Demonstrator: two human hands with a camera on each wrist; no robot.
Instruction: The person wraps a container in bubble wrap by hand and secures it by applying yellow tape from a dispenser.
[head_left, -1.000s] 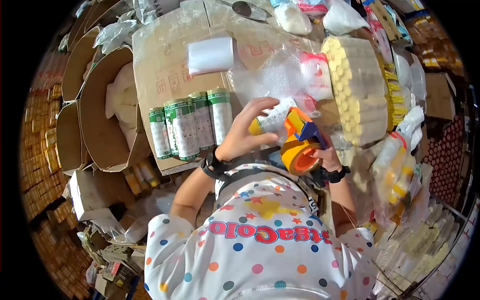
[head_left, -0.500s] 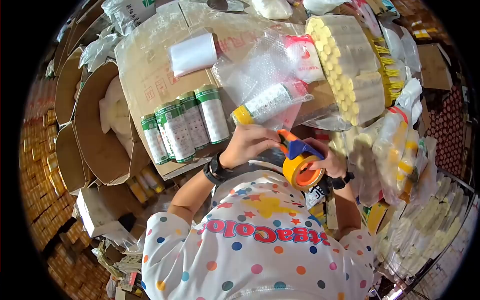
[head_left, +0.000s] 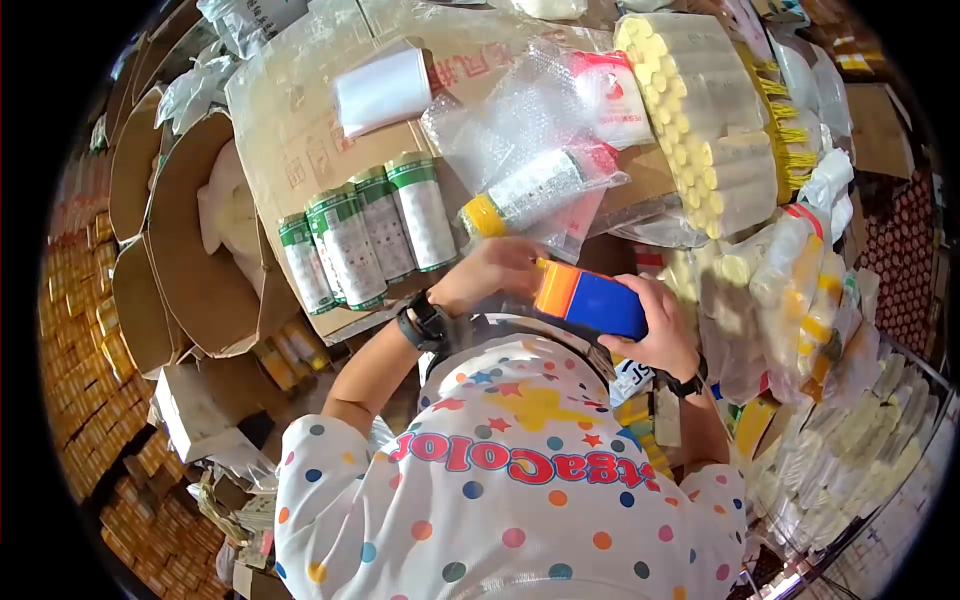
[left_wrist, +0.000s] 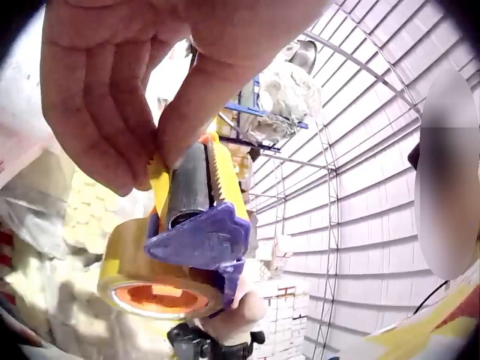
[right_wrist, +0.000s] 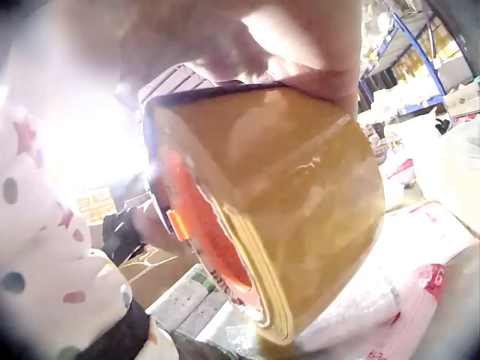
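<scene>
In the head view my right hand (head_left: 660, 325) grips a blue and orange tape dispenser (head_left: 592, 300) over the lap. My left hand (head_left: 490, 272) is at its orange end; in the left wrist view that hand (left_wrist: 142, 90) pinches the yellow tape end beside the toothed cutter. The roll of yellow tape (right_wrist: 292, 187) fills the right wrist view, under the right hand (right_wrist: 300, 45). Just beyond the hands, a white bottle with a yellow cap (head_left: 485, 214) lies on bubble wrap (head_left: 500, 140).
Several green-and-white cylinders (head_left: 350, 250) stand at the left on the cardboard (head_left: 290, 120), below a white stack of sheets (head_left: 383, 92). Bundled pale yellow sticks (head_left: 700, 120) lie at the right. Open boxes (head_left: 190, 240) are at the far left.
The dispenser has turned, showing its blue back to the head view instead of the roll's side. My left hand moved from open beside it to its orange end.
</scene>
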